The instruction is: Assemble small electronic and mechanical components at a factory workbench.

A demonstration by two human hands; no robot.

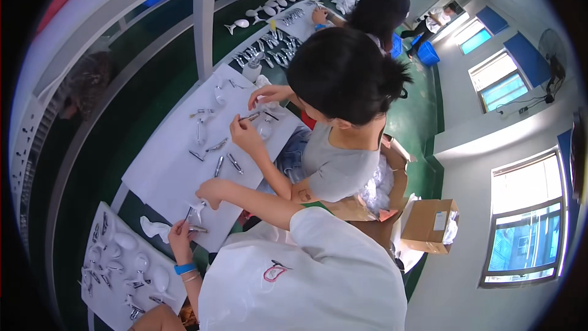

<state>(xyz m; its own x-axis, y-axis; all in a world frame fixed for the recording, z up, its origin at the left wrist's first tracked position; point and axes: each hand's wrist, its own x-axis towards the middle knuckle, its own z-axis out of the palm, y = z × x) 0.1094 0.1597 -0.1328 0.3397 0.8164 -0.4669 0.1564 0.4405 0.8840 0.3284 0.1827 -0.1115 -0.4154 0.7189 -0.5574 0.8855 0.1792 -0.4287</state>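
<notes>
My left hand (179, 237), with a blue wristband above it, is closed around a slim chrome piece (198, 228) over the table's near corner. The fingers of my right hand (211, 192) are bent down on a glossy white-and-chrome piece (197, 208) just beside it. A thin dark rod (187, 213) stands up by my left fingers; what grips it is too small to tell. Beyond my hands lie slim chrome pieces (234, 163) on the white table (160, 165). A crumpled white cloth (154, 229) lies next to my left hand.
A co-worker in grey (343, 165) sits close on my right, holding a small part. At lower left, another white table (98, 227) bears several white oval parts (142, 262); someone's arm (160, 319) reaches there. A metal post (203, 24) rises beyond. Cardboard boxes (427, 227) stand behind.
</notes>
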